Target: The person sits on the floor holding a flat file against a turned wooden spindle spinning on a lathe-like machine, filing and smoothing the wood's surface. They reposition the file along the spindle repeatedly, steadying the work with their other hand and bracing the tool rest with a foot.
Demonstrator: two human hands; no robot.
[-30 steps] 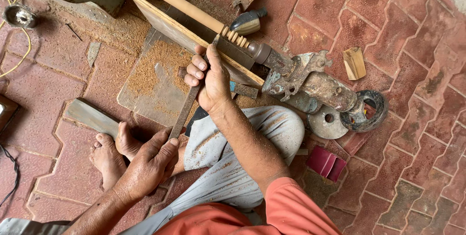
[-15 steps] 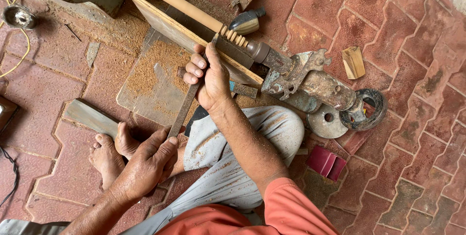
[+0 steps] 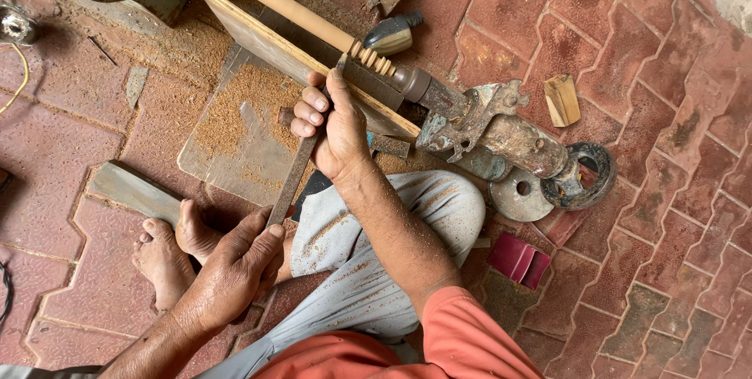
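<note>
Red interlocking brick floor [image 3: 650, 50] with a small pale wooden offcut [image 3: 562, 99], folded dark red sandpaper [image 3: 519, 260], a rusty round metal disc [image 3: 521, 195] and sawdust pile [image 3: 235, 105].

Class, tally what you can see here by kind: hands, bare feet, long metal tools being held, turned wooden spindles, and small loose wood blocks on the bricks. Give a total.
Hands: 2 (left hand, right hand)
Bare feet: 2
Metal tool: 1
Wooden spindle: 1
Loose wood block: 1
Total: 7

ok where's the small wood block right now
In the head view, the small wood block lies on the brick floor at upper right, just beyond the rusty lathe end.
</note>
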